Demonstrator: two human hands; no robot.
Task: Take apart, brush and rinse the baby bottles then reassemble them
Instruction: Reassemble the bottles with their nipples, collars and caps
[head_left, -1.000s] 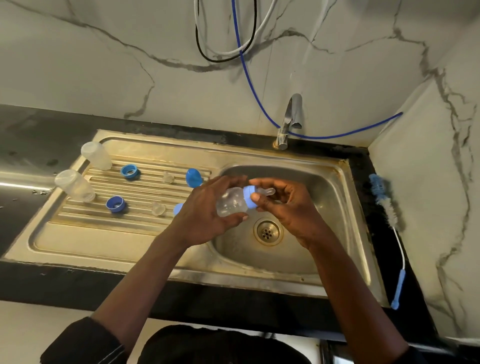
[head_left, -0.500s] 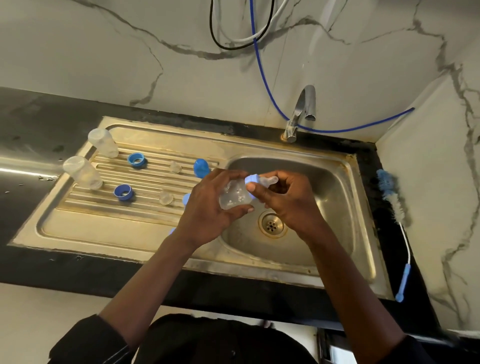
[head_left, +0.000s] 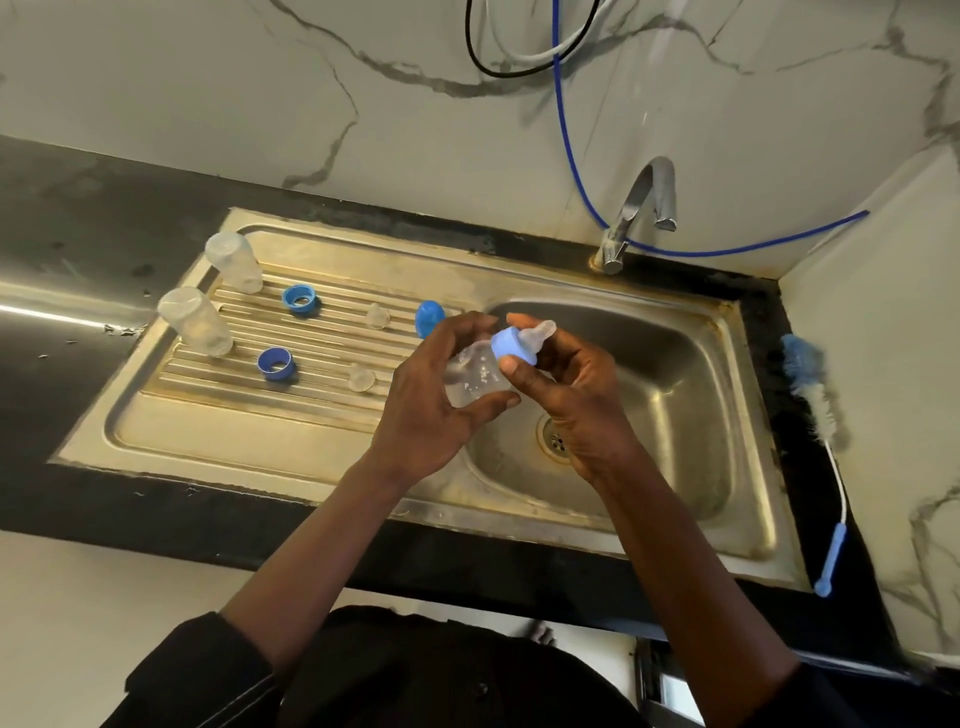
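The bottle (head_left: 475, 379) has tipped since a second ago. Its teat (head_left: 540, 332), level then, now points up and to the right, and both hands have risen with it above the left edge of the sink basin (head_left: 675, 415). The left hand (head_left: 426, 410) wraps round the clear body. The right hand (head_left: 571, 395) pinches the blue collar (head_left: 511, 349) between thumb and fingers. This looks like a twist at the thread, though whether on or off cannot be told.

Further back, the drainboard (head_left: 208, 431) carries:
- two loose collars, one nearer (head_left: 276, 365) and one beyond (head_left: 300, 300);
- two loose teats (head_left: 361, 376) (head_left: 376, 315);
- two upturned bottle bodies (head_left: 196, 322) (head_left: 234, 262);
- one blue cap (head_left: 430, 317), partly behind the left hand.

With the held set, that makes three bodies, three collars and three teats. One brush (head_left: 815, 395) lies on the counter to the right. One tap (head_left: 639, 208) stands behind, and no water can be seen running from it.
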